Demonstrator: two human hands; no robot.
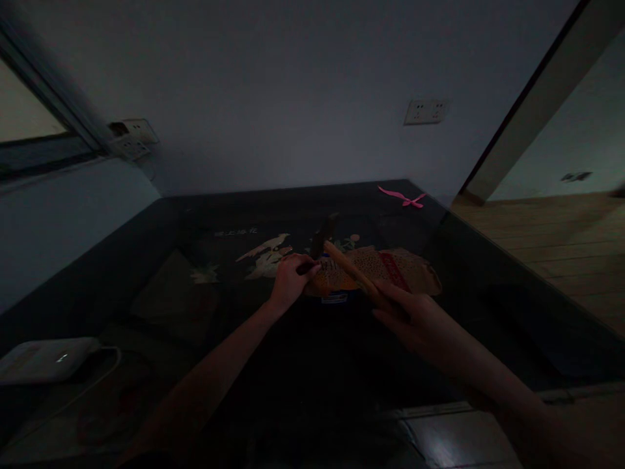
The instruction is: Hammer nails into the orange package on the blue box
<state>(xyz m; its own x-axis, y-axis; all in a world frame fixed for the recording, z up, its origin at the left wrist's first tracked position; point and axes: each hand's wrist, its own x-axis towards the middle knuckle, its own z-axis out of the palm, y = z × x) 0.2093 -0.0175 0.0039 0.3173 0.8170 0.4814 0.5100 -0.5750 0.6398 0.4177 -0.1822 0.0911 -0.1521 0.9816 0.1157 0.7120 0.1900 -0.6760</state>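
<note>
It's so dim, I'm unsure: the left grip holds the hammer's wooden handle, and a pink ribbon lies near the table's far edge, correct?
Not quite: the head view shows the right grip, not the left grip, holding the hammer's wooden handle. The pink ribbon does lie near the table's far edge.

Room beyond hammer (344,261), ribbon (410,202) obstructing far right, white device (49,360) near left

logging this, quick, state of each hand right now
Left hand: closed; too dim to tell what, if anything, it holds.
Right hand: closed, holding the wooden-handled hammer.
</note>
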